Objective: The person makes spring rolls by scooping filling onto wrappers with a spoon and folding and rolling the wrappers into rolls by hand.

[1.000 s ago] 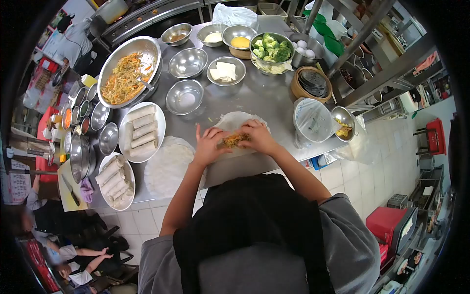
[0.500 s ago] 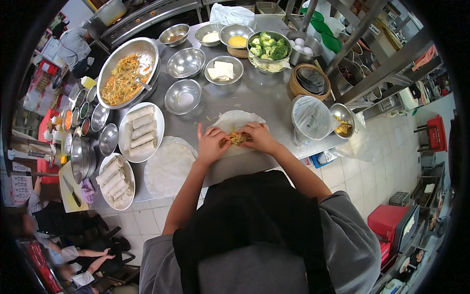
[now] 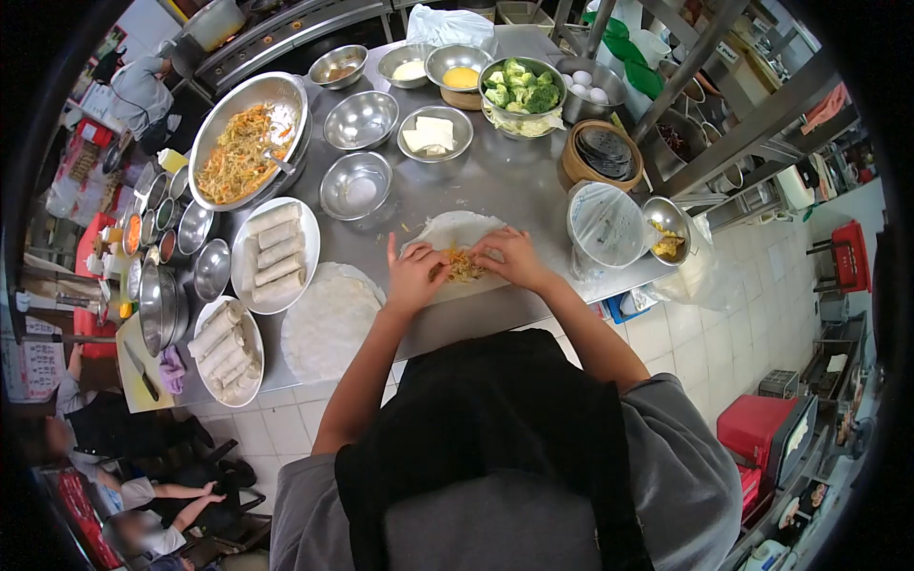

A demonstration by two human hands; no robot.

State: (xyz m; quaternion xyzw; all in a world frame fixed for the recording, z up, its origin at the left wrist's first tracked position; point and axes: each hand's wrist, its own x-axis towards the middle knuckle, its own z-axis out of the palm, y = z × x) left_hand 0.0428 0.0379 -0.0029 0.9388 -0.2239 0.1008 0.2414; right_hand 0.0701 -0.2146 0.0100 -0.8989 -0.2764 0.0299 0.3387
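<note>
A thin round spring roll wrapper (image 3: 457,226) lies on the steel counter in front of me, with shredded vegetable filling (image 3: 465,266) heaped on its near half. My left hand (image 3: 417,274) has its fingers bent in at the filling's left end, one outer finger sticking up. From the right, my right hand (image 3: 516,260) pinches at the filling, its fingertips bunched together. Left of my hands is a stack of wrappers (image 3: 328,324). Two white plates, an upper plate (image 3: 311,238) and a lower plate (image 3: 255,376), carry several finished rolls.
A big steel bowl of shredded filling (image 3: 238,157) with a spoon stands at back left. Several small bowls sit behind the wrapper. Broccoli (image 3: 522,88), a bamboo steamer (image 3: 571,157) and a plastic-lined tub (image 3: 607,228) are rightward. A knife (image 3: 143,376) lies at far left. Other people appear leftward.
My right hand has shifted slightly right and up, its fingers now bunched above the filling. More of the filling shows between my hands. My left hand has barely moved.
</note>
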